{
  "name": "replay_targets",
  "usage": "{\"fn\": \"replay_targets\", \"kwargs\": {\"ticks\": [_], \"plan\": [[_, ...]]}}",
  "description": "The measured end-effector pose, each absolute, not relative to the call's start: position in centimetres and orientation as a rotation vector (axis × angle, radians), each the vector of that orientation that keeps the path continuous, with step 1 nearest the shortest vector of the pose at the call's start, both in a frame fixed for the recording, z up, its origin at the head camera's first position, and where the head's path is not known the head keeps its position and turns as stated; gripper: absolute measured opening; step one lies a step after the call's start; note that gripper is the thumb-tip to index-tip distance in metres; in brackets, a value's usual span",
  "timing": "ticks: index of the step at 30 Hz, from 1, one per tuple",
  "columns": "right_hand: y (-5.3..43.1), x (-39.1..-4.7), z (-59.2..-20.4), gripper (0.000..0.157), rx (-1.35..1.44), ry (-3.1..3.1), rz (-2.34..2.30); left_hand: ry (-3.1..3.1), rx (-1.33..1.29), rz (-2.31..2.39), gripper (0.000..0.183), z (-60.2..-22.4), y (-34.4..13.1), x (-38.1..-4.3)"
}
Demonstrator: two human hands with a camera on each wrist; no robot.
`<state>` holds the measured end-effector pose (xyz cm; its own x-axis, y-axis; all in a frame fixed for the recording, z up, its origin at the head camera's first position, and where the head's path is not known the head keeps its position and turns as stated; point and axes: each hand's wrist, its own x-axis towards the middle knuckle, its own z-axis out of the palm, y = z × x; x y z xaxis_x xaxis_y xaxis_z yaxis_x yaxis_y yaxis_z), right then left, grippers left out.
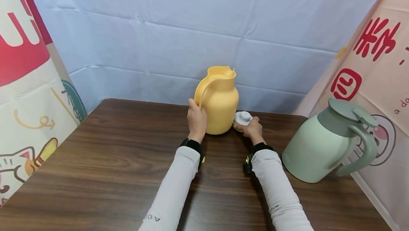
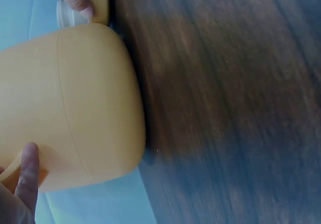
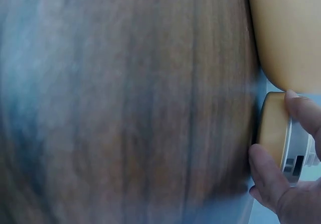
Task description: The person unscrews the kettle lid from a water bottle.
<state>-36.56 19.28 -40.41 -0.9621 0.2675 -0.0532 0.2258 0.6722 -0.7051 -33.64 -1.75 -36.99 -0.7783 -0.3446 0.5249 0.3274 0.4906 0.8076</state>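
A yellow thermos jug (image 1: 222, 108) stands upright near the table's back edge, its spouted mouth uncovered. My left hand (image 1: 197, 121) grips its handle from the left, and in the left wrist view one finger (image 2: 29, 171) lies along the handle's lower end. Right of the jug's base sits its lid (image 1: 244, 117), turned over with the white underside up. Thumb and fingers of my right hand (image 1: 253, 130) hold this lid by its sides. In the right wrist view the yellow top of the lid (image 3: 274, 128) faces the table, close beside the jug (image 3: 288, 33).
A pale green thermos jug (image 1: 319, 145) with its lid on stands at the right side of the brown wooden table (image 1: 127, 174). Behind the table hangs a light blue cloth (image 1: 159, 39). Printed cloths hang at the left and right.
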Motion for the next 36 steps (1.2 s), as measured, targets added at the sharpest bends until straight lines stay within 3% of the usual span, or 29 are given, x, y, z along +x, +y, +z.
{"fn": "replay_targets", "kwargs": {"ticks": [6, 16, 36], "plan": [[19.3, -36.6, -40.6, 0.073, -0.359, -2.776, 1.266, -2.088, 0.021, -1.301, 0.019, -36.8, -1.8, -33.9], [19.8, -36.8, -40.8, 0.084, -0.317, -2.766, 1.31, -2.109, -0.013, -1.28, 0.021, -36.6, -1.9, -33.9], [20.3, -36.3, -41.0, 0.093, -0.28, -2.8, 1.32, -2.149, -0.226, -1.408, 0.018, -36.5, -4.6, -34.0]]}}
